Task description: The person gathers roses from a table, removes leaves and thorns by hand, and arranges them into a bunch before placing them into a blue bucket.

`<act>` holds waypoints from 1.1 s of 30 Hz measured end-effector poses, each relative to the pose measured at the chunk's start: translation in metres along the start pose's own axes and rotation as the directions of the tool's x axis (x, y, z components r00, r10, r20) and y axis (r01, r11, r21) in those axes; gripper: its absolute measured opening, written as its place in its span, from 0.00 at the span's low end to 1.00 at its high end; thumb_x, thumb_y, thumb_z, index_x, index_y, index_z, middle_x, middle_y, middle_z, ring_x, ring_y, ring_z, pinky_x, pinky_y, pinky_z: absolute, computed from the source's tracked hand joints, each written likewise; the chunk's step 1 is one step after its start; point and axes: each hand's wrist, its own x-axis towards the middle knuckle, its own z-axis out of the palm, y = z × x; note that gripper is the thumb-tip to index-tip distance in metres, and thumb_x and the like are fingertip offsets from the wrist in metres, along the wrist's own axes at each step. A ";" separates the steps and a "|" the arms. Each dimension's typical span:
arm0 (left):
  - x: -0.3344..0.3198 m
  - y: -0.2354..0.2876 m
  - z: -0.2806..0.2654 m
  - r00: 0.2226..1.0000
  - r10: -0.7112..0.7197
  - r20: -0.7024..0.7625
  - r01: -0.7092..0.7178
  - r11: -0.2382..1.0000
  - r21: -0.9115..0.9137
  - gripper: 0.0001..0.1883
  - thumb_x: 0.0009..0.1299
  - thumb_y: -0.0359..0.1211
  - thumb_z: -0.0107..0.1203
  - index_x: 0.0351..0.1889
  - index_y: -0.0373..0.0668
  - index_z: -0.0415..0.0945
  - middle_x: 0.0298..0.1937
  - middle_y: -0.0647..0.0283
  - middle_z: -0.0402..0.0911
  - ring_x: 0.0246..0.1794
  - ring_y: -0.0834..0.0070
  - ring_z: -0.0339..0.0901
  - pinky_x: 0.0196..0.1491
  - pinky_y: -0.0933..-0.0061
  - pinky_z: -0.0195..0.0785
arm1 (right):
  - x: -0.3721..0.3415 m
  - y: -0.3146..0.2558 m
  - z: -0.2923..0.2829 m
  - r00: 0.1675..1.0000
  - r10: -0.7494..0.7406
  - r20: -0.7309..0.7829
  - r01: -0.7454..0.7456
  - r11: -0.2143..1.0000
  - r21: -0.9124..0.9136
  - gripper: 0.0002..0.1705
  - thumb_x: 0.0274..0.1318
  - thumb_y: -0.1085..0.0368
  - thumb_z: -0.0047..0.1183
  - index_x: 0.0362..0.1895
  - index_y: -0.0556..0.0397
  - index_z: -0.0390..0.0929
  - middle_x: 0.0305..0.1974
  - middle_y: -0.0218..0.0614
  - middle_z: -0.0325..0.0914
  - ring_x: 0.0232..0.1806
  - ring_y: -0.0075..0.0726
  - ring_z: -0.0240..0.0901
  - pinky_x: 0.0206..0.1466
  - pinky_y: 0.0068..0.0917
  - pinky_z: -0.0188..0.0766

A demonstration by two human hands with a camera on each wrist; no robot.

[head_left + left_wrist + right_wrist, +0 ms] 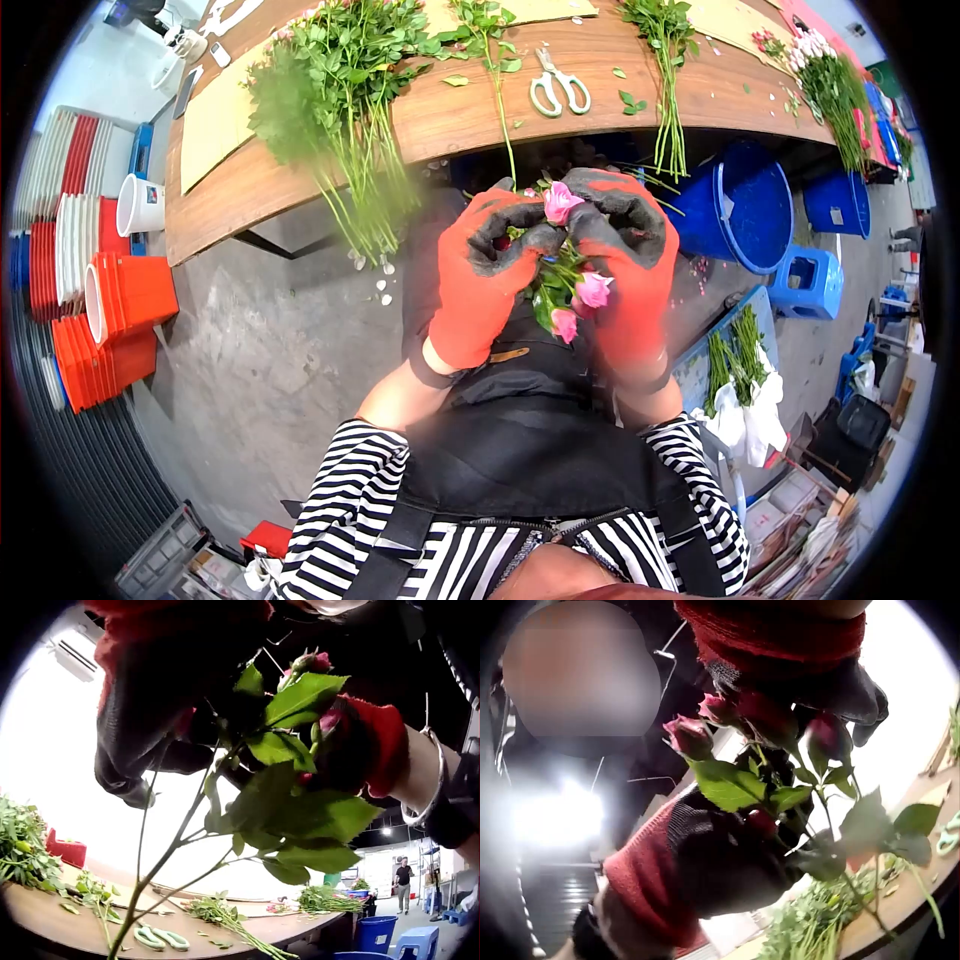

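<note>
Both hands wear red gloves with dark palms and meet in front of the torso around a spray of pink roses [592, 290]. The left hand [482, 262] holds it from the left, thumb beside the upper pink bloom [562, 203]. From the other side, the right hand [630, 250] pinches at that same bloom with thumb and curled fingers. Lower blooms hang beneath the hands. In the left wrist view, green leaves [307, 701] and a thin branching stem [176, 844] extend below the gloves. Much of where the fingers grip is hidden by the gloves.
Green-handled scissors [560, 88] lie on the wooden table [440, 130] ahead. A big leafy bunch [340, 100] overhangs its edge at left, another stem bunch [668, 90] at right. Blue buckets [742, 205] and a blue stool [806, 282] stand right; orange crates [135, 300] left.
</note>
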 end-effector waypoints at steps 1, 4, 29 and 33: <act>0.000 0.000 0.000 1.000 0.008 0.003 -0.008 1.000 0.006 0.16 0.59 0.23 0.57 0.46 0.32 0.78 0.44 0.62 0.78 0.44 0.78 0.74 0.50 0.76 0.66 | 0.000 -0.003 0.004 0.999 0.046 -0.016 -0.044 0.996 0.078 0.20 0.39 0.78 0.55 0.44 0.64 0.76 0.46 0.38 0.77 0.48 0.32 0.73 0.54 0.27 0.68; 0.000 0.000 0.002 0.993 -0.114 0.035 0.120 0.952 -0.281 0.15 0.58 0.23 0.57 0.45 0.34 0.78 0.43 0.64 0.78 0.43 0.78 0.74 0.50 0.76 0.66 | 0.003 0.020 -0.004 0.989 0.148 -0.021 -0.134 0.941 0.310 0.19 0.45 0.74 0.54 0.45 0.64 0.76 0.45 0.38 0.77 0.44 0.30 0.73 0.53 0.24 0.67; 0.002 -0.005 0.003 0.990 0.119 -0.078 -0.098 0.969 0.229 0.13 0.52 0.24 0.60 0.37 0.37 0.81 0.38 0.60 0.81 0.46 0.63 0.76 0.66 0.58 0.57 | 0.018 -0.004 -0.015 0.982 -0.146 0.118 0.173 0.947 -0.272 0.26 0.46 0.70 0.60 0.53 0.55 0.76 0.54 0.40 0.75 0.59 0.41 0.67 0.65 0.37 0.60; 0.007 0.001 0.001 0.954 0.285 0.097 -0.296 0.826 0.481 0.14 0.49 0.25 0.62 0.36 0.42 0.82 0.35 0.62 0.81 0.44 0.61 0.76 0.67 0.52 0.56 | 0.028 -0.041 -0.027 0.760 -0.262 0.595 0.650 0.273 -0.709 0.24 0.37 0.63 0.66 0.46 0.43 0.82 0.52 0.38 0.76 0.61 0.49 0.66 0.69 0.49 0.55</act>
